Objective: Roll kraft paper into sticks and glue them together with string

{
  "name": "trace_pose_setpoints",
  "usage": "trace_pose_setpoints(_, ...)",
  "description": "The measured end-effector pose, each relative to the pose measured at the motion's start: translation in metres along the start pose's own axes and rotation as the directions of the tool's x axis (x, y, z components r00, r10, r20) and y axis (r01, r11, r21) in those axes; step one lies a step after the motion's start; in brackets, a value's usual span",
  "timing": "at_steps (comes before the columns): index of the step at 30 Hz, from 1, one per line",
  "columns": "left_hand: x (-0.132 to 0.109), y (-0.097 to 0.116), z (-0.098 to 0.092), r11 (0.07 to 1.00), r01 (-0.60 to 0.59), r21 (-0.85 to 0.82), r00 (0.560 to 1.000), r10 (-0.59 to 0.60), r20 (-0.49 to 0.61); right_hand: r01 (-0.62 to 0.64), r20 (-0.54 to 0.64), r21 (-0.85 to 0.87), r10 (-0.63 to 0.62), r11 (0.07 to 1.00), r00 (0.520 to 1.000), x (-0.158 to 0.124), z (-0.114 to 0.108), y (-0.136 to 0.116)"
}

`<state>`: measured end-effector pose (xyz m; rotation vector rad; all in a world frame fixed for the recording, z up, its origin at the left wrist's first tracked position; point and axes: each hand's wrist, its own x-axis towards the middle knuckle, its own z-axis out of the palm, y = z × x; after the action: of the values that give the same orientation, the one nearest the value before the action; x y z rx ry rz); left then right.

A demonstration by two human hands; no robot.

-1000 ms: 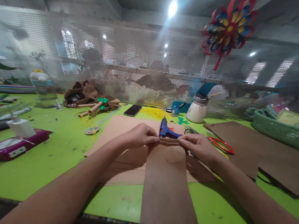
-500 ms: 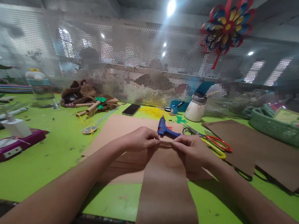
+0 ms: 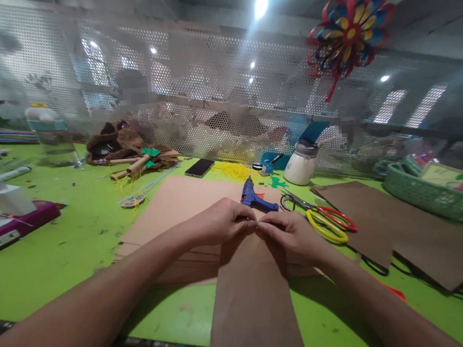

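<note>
A long strip of brown paper point(image 3: 253, 301) runs from the near table edge up to both hands. My left hand point(image 3: 225, 221) pinches its far end from the left, fingers closed. From the right, my right hand point(image 3: 289, 230) pinches the same end, its fingertips meeting the left ones. The edge between the fingers is mostly hidden. Beneath lies a stack of light brown paper sheets point(image 3: 165, 201). Just beyond the fingertips rests a blue glue gun point(image 3: 253, 197). Scissors with yellow handles point(image 3: 327, 227) and scissors with red handles point(image 3: 336, 215) lie right of my right hand.
Dark brown paper point(image 3: 364, 205) and a green basket point(image 3: 428, 194) are at the right. Behind are a phone point(image 3: 199, 168), yellow shreds point(image 3: 233, 170) and a white jar point(image 3: 300, 165). A purple power strip point(image 3: 25, 226) sits left. A perforated screen point(image 3: 192, 90) stands behind the table.
My hands have come together, so the fingertips now meet along the strip's far end where a gap showed before. The view has shifted slightly.
</note>
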<state>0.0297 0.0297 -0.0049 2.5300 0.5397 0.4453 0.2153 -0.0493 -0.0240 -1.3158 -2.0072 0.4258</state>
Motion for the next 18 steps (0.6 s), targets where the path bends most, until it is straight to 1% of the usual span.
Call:
trace_pose_setpoints(2,0.0,-0.001,-0.001,1.0,0.012,0.002,1.0,-0.012,0.002,-0.02,0.003,0.027,0.02,0.999,1.0,0.0,0.0,0.002)
trace_pose_setpoints(7,-0.001,-0.011,-0.01,0.999,0.052,0.011,0.998,-0.052,0.029,-0.122,0.017,0.094,0.121,0.988,0.993,0.001,-0.001,0.003)
trace_pose_setpoints(10,-0.002,-0.015,-0.016,0.996,0.065,-0.065,0.997,-0.062,0.05,-0.143,0.06,0.174,0.135,0.974,0.989,0.001,-0.004,0.001)
trace_pose_setpoints(12,-0.004,-0.017,-0.02,0.986,0.071,-0.15,0.996,-0.061,0.064,-0.172,0.104,0.271,0.149,0.947,0.983,-0.001,-0.01,0.002)
trace_pose_setpoints(13,-0.005,-0.016,-0.022,0.975,0.08,-0.207,0.995,-0.065,0.076,-0.195,0.126,0.344,0.16,0.919,0.979,-0.001,-0.013,0.004)
trace_pose_setpoints(15,-0.007,-0.015,-0.025,0.934,0.115,-0.339,0.991,-0.084,0.106,-0.224,0.125,0.526,0.186,0.821,0.975,-0.003,-0.018,0.008)
trace_pose_setpoints(17,-0.009,-0.013,-0.026,0.864,0.145,-0.482,0.986,-0.086,0.143,-0.184,0.055,0.688,0.202,0.702,0.978,-0.004,-0.022,0.011)
trace_pose_setpoints(18,-0.01,-0.011,-0.026,0.823,0.146,-0.548,0.985,-0.069,0.158,-0.156,0.027,0.728,0.2,0.668,0.979,-0.005,-0.024,0.01)
